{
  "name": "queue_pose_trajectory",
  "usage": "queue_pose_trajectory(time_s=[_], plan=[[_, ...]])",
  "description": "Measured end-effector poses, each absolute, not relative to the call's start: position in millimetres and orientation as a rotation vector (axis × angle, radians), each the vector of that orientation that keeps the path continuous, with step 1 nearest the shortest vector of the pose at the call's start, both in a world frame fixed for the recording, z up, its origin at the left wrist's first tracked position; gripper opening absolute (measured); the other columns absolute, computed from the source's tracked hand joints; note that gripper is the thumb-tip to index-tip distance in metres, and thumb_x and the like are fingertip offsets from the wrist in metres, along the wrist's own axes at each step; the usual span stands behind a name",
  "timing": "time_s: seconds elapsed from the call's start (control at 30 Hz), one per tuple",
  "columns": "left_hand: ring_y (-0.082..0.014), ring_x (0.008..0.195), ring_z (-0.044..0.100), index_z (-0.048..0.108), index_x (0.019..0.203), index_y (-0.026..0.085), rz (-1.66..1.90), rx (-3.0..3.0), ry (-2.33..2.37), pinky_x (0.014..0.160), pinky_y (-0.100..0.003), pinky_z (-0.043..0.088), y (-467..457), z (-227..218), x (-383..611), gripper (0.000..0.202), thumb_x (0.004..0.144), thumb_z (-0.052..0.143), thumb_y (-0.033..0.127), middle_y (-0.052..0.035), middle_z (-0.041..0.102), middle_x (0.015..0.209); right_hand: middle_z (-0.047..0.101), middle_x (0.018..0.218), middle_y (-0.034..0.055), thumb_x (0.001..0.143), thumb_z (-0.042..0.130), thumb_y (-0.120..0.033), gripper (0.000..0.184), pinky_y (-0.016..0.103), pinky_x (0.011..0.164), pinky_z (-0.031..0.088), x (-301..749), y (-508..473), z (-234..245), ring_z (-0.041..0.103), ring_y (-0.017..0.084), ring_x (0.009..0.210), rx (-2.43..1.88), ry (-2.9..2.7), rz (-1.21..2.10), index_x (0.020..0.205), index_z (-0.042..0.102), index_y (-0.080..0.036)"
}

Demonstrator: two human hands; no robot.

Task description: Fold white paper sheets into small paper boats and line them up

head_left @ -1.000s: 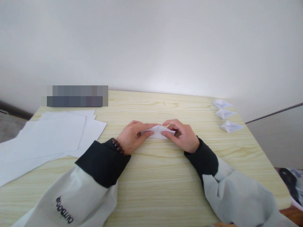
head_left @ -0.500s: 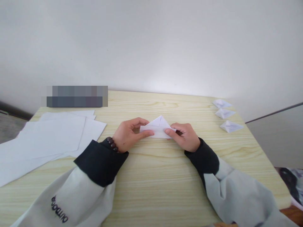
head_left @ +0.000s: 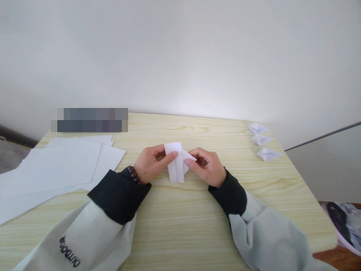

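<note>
A small piece of folded white paper (head_left: 177, 167) is held above the middle of the table, its triangular point facing right and its long strip edge running up and down. My left hand (head_left: 150, 162) pinches the strip side, thumb on the front face and fingers hidden behind. At the pointed side, my right hand (head_left: 208, 165) grips the paper between thumb and fingers. Three folded white paper boats (head_left: 268, 154) lie in a row near the table's right edge, away from both hands.
Several loose white sheets (head_left: 64, 162) overlap on the left of the wood-grain table (head_left: 180, 226). A blurred-out dark object (head_left: 91, 126) stands at the back left. The white wall (head_left: 180, 56) rises behind, and a bin-like container (head_left: 342, 222) sits on the floor at right.
The folded paper has been turned about a quarter turn, so its point now faces right instead of away from me. My right hand has moved slightly left with it.
</note>
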State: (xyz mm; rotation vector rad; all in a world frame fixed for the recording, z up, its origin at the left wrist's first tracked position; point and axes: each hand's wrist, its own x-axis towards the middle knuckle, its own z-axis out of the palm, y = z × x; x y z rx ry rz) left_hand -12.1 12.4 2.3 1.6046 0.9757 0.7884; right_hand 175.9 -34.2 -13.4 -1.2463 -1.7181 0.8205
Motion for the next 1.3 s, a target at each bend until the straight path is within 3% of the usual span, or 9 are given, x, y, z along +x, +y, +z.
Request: queue_pose_trajectory(time_s=[0.13, 0.3, 0.5, 0.67, 0.9, 1.13, 1.3], plan=[[-0.019, 0.074, 0.065, 0.06, 0.089, 0.013, 0.791, 1.526, 0.933, 0.062, -0.026, 0.052, 12, 0, -12, 0.037, 0.073, 0.065, 0.045, -0.0076, 0.071, 0.085, 0.06, 0.063, -0.0002, 0.082, 0.057, -0.036, 0.019, 0.022, 0.049, 0.039, 161, -31, -17, 0.048, 0.009, 0.052, -1.271, -1.544, 0.83, 0.08, 0.061, -0.017], [-0.0163, 0.074, 0.064, 0.059, 0.087, 0.013, 0.801, 1.616, 0.885, 0.064, -0.024, 0.05, 13, -3, -14, 0.03, 0.075, 0.063, 0.04, -0.0063, 0.07, 0.086, 0.053, 0.056, -0.0033, 0.081, 0.058, -0.036, 0.02, 0.021, 0.045, 0.034, 161, -29, -16, 0.043, 0.008, 0.046, -1.242, -1.359, 0.858, 0.08, 0.058, -0.016], [-0.0148, 0.066, 0.059, 0.066, 0.088, 0.014, 0.723, 1.84, 1.04, 0.057, -0.023, 0.044, 13, 1, -16, 0.032, 0.078, 0.056, 0.043, -0.0032, 0.068, 0.078, 0.059, 0.069, -0.0012, 0.079, 0.06, -0.04, 0.024, 0.022, 0.051, 0.042, 165, -28, -19, 0.05, 0.01, 0.058, -1.186, -1.343, 0.895, 0.088, 0.057, -0.018], [-0.0164, 0.071, 0.06, 0.067, 0.092, 0.014, 0.749, 1.801, 1.066, 0.062, -0.024, 0.046, 13, 1, -16, 0.038, 0.075, 0.059, 0.048, -0.0034, 0.069, 0.083, 0.063, 0.071, 0.0, 0.074, 0.066, -0.036, 0.021, 0.023, 0.053, 0.046, 166, -26, -19, 0.056, 0.012, 0.06, -1.22, -1.238, 0.934, 0.08, 0.059, -0.018], [-0.013, 0.057, 0.056, 0.068, 0.084, 0.015, 0.722, 1.777, 1.117, 0.054, -0.023, 0.042, 14, -5, -18, 0.039, 0.073, 0.061, 0.052, -0.0013, 0.068, 0.07, 0.065, 0.067, -0.0017, 0.073, 0.067, -0.032, 0.016, 0.022, 0.051, 0.045, 167, -27, -15, 0.055, 0.01, 0.057, -1.179, -1.214, 0.999, 0.076, 0.061, -0.017], [-0.0176, 0.072, 0.065, 0.063, 0.078, 0.014, 0.854, 1.481, 1.038, 0.066, -0.025, 0.05, 14, -3, -15, 0.036, 0.063, 0.073, 0.046, -0.0039, 0.072, 0.079, 0.056, 0.056, -0.0028, 0.08, 0.06, -0.037, 0.023, 0.021, 0.047, 0.04, 175, -24, -17, 0.047, 0.009, 0.051, -1.2, -1.314, 1.005, 0.069, 0.061, -0.017], [-0.0197, 0.08, 0.067, 0.063, 0.084, 0.013, 0.878, 1.42, 1.007, 0.075, -0.029, 0.052, 14, -4, -15, 0.038, 0.065, 0.072, 0.045, -0.0061, 0.073, 0.086, 0.057, 0.056, -0.0023, 0.08, 0.059, -0.042, 0.026, 0.022, 0.047, 0.041, 175, -24, -15, 0.048, 0.009, 0.049, -1.215, -1.313, 1.016, 0.072, 0.062, -0.017]])
